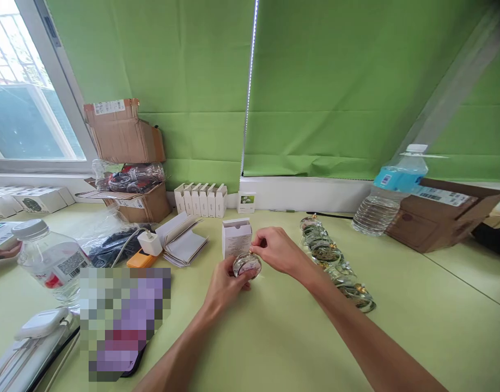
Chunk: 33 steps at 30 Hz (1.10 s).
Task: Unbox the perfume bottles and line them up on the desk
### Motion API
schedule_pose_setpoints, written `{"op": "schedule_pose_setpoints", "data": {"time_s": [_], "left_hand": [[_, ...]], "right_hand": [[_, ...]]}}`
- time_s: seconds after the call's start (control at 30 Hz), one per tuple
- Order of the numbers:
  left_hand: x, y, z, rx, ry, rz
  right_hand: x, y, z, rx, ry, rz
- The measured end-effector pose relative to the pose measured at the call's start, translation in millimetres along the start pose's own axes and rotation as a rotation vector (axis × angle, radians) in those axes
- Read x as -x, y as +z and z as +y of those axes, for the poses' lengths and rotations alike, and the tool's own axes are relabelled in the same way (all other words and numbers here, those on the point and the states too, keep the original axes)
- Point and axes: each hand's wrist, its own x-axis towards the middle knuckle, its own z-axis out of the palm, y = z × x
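Two bare hands meet above the pale green tabletop. The left hand curls its fingers around the lower side of a round clear container, while the right hand pinches its upper edge between thumb and forefinger, other fingers loosely bent. An upright white carton stands just behind the container; a leaning row of similar round containers lies near the right hand.

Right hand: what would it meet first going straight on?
The right hand meets the round glass jar first, its fingertips seemingly touching it already; the white box lies next, though depth is unclear.
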Motion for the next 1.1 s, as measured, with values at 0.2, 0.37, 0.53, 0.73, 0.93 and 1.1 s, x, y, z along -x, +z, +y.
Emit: {"op": "schedule_pose_setpoints", "data": {"time_s": [0.2, 0.37, 0.53, 0.73, 0.93, 1.1], "left_hand": [[0, 1.0, 2, -0.008, 0.013, 0.012], [-1, 1.3, 3, -0.002, 0.014, -0.01], [0, 2.2, 5, -0.004, 0.003, -0.024], [-1, 2.7, 4, -0.011, -0.019, -0.036], [-3, 2.0, 2, -0.003, -0.046, -0.045], [-4, 2.2, 3, -0.006, -0.073, -0.049]], "right_hand": [[2, -5, -2, -0.036, 0.0, 0.009], [4, -13, -2, -0.054, -0.02, 0.005], [5, -15, -2, -0.044, -0.022, 0.033], [3, -20, -1, 0.012, 0.016, 0.062], [-3, -24, 19, 0.386, 0.232, 0.11], [-1, 0, 37, 0.49, 0.293, 0.02]]}}
